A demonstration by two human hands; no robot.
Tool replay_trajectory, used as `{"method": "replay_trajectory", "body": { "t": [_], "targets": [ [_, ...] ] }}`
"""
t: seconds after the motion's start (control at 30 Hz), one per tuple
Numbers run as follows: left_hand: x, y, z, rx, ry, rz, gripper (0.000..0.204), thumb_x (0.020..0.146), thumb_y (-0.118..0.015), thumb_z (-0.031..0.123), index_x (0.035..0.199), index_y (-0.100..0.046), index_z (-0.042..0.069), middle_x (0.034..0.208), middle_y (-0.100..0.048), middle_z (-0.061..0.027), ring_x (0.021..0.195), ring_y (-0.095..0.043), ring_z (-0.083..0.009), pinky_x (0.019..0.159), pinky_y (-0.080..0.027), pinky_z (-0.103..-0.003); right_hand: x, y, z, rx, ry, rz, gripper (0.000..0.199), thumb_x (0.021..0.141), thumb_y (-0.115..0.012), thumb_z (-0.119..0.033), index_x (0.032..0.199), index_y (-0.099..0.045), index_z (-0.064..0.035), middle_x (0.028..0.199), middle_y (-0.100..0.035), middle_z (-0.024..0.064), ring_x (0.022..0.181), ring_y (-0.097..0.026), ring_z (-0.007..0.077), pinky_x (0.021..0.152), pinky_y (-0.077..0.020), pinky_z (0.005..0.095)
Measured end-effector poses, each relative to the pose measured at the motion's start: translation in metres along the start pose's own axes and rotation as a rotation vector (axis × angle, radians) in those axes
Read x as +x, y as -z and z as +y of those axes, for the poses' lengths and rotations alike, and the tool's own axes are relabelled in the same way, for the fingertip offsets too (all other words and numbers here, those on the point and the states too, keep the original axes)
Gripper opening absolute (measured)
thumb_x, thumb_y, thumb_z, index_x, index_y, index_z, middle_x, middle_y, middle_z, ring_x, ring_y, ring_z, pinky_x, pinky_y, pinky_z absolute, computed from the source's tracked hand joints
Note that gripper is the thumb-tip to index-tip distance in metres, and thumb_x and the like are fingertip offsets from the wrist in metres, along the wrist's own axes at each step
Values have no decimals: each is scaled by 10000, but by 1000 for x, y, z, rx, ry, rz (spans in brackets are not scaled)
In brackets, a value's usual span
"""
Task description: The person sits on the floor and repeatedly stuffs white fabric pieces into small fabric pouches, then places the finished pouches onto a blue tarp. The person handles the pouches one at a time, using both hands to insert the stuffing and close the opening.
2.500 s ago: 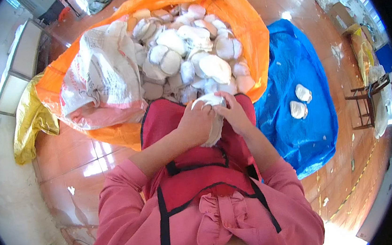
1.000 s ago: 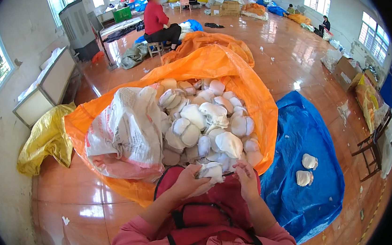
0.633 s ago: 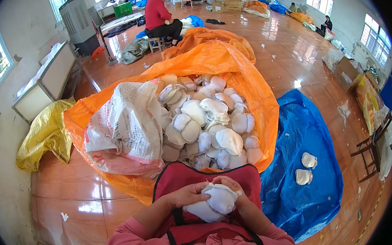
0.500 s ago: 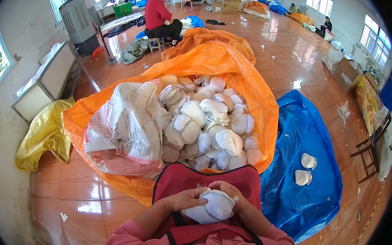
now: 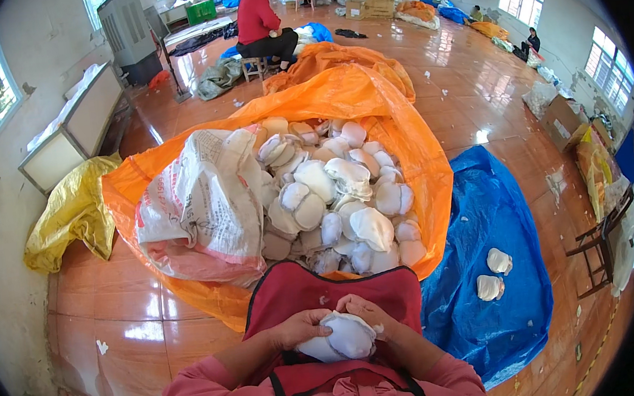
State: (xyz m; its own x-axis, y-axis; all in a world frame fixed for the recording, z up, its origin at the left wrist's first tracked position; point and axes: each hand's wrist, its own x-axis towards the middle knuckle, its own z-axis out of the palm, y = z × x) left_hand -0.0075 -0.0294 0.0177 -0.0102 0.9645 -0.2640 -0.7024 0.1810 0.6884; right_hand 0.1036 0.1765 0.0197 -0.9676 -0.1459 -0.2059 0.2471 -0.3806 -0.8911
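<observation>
White padded cup (image 5: 339,336) lies on the red apron (image 5: 326,292) at the lap, below the orange sack (image 5: 404,151); left hand (image 5: 299,328) and right hand (image 5: 370,313) both clasp it; better to press evenly, I think, keeping it over the apron.

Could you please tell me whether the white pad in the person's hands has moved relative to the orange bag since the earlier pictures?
Yes. The white pad came back from the orange bag edge onto the red apron, held by both hands.

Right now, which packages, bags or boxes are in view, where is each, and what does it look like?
Woven sack: left in the orange bag, white with print, slumped.
Orange bag: floor centre, open, holding white pads.
Yellow bag: by left wall, crumpled.
Cardboard box: far right, brown.
</observation>
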Motion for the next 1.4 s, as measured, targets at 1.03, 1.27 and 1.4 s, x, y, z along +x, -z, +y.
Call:
{"method": "replay_trajectory", "body": {
  "t": [1.03,1.27,1.4],
  "targets": [
    [-8,14,-13,-146,-33,47,336,820,-728,112,1124,-623,18,1023,-658,-30,936,-622,-140,864,-495,-295,-12,7,21,232,-326,-333,514,959,-571,-377,1322,-492,-21,1132,-625,22,946,-602,100,849,-492,266],
    [-4,3,-8,-88,25,31,276,835,-719,141,1070,-604,54,975,-636,-8,909,-608,-128,840,-489,-284,-20,24,61,537,-396,-234,642,972,-501,-503,1403,-419,-35,1294,-561,84,1191,-532,192,1023,-424,345],
    [-8,0,-10,-131,-37,129,251,844,-720,135,1054,-602,64,966,-629,-3,897,-610,-127,826,-495,-283,-20,14,44,123,-230,-241,691,992,-372,-571,1427,-400,-35,1306,-550,88,1186,-526,188,1032,-406,344]
  ]
}}
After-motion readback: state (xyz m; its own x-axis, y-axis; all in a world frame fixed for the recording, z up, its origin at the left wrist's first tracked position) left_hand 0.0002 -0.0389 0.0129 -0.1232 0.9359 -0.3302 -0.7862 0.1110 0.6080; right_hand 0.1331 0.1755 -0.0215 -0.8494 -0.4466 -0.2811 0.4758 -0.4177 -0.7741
